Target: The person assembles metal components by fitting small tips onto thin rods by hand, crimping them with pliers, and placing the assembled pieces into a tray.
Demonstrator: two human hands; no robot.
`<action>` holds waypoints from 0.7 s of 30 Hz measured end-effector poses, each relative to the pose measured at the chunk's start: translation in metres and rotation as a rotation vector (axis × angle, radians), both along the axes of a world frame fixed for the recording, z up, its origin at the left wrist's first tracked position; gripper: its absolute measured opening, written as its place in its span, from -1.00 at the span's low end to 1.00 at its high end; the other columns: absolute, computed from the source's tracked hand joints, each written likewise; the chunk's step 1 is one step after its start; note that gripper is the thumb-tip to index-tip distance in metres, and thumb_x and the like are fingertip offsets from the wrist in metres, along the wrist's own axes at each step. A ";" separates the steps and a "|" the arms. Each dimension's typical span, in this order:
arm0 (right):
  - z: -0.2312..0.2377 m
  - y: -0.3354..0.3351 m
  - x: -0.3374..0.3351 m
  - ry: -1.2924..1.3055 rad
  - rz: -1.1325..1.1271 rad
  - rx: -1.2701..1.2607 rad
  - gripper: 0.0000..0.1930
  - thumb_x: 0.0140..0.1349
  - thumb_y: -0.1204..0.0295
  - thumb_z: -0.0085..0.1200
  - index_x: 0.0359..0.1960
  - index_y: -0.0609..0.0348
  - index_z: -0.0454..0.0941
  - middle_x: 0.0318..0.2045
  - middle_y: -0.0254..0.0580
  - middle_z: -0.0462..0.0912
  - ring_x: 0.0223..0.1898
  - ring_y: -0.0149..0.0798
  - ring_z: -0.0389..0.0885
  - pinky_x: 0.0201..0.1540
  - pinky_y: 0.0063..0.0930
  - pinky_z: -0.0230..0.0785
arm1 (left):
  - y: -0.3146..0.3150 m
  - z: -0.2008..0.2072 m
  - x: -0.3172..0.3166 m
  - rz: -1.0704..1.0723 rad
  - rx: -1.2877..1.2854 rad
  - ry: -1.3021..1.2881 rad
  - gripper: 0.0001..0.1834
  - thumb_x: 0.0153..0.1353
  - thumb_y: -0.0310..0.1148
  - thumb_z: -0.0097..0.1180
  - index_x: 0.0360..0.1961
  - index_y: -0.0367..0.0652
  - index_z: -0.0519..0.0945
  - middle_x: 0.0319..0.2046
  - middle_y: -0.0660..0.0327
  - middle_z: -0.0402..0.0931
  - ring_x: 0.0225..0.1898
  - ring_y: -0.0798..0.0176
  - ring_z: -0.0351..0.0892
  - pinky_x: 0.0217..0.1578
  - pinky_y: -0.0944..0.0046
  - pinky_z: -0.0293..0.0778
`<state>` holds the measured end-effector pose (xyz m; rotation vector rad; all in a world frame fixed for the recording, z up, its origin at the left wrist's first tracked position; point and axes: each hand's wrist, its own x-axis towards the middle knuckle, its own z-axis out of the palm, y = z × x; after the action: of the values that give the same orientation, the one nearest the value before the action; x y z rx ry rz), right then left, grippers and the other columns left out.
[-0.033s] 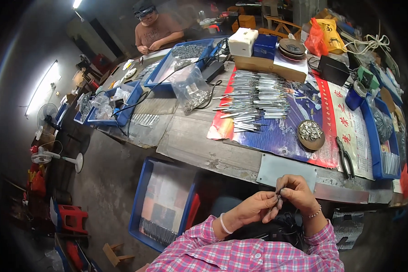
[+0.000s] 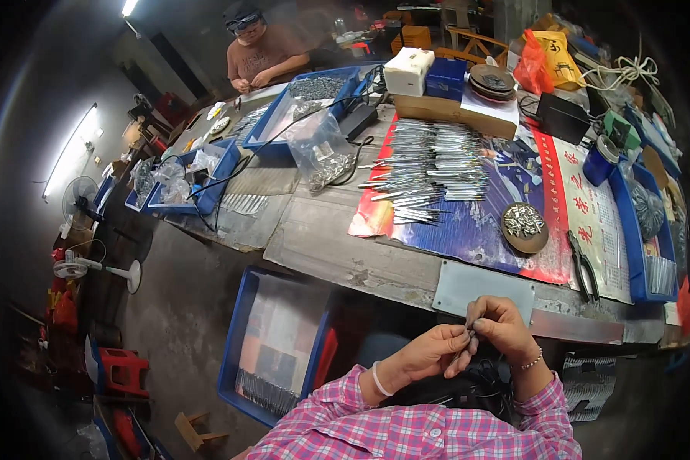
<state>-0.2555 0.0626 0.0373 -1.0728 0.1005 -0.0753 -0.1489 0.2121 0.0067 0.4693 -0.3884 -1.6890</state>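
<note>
My left hand [image 2: 442, 346] and my right hand [image 2: 501, 326] meet in front of me, just off the table's near edge. Both are closed, thumbs and fingertips pinched together at one spot. Whatever sits between them is too small and covered to make out. Beyond them on the table is a round dish [image 2: 524, 228] full of small metal pieces. Rows of thin silver metal rods [image 2: 437, 169] lie on a printed poster [image 2: 468, 230] farther back. Black-handled pliers [image 2: 583, 267] rest to the right of the dish.
A grey metal plate [image 2: 483, 290] lies at the table edge by my hands. Below left stands a blue tray [image 2: 247, 307] with dark rods. Another blue tray [image 2: 638, 253] is at the right. A clear bag [image 2: 318, 149] of parts lies farther left. A co-worker [image 2: 264, 54] sits across the table.
</note>
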 end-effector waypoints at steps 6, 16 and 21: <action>-0.011 -0.001 -0.009 0.088 -0.193 -0.351 -0.83 0.21 0.38 0.05 -0.35 0.24 0.40 -0.46 -0.34 0.46 -0.45 -0.53 0.41 -0.38 -0.64 0.30 | -0.008 0.008 -0.015 0.265 0.140 -0.865 -0.79 0.32 -0.37 -0.15 -0.18 -0.27 0.47 -0.50 0.28 0.50 -0.55 0.49 0.47 -0.53 0.53 0.41; -0.009 0.012 -0.020 0.001 -0.082 -0.179 -0.81 0.29 0.45 -0.10 -0.12 0.25 0.34 -0.33 -0.34 0.49 -0.29 -0.51 0.45 -0.28 -0.65 0.31 | -0.028 0.030 -0.014 0.742 -0.058 -1.129 -0.84 0.20 -0.46 0.02 -0.25 -0.33 0.54 -0.14 0.12 0.43 -0.15 0.28 0.46 -0.16 0.39 0.36; -0.026 0.009 -0.029 0.009 -0.103 -0.153 -0.81 0.35 0.39 -0.22 -0.18 0.24 0.38 -0.48 -0.43 0.40 -0.48 -0.58 0.31 -0.45 -0.68 0.17 | -0.043 0.038 -0.024 0.627 -0.148 -1.075 -0.84 0.21 -0.48 -0.01 -0.23 -0.34 0.53 -0.12 0.12 0.41 -0.12 0.31 0.42 -0.13 0.40 0.35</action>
<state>-0.2848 0.0718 0.0110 -1.2203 0.1603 -0.1733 -0.1726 0.1687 0.0450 1.2314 -1.0036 -0.6777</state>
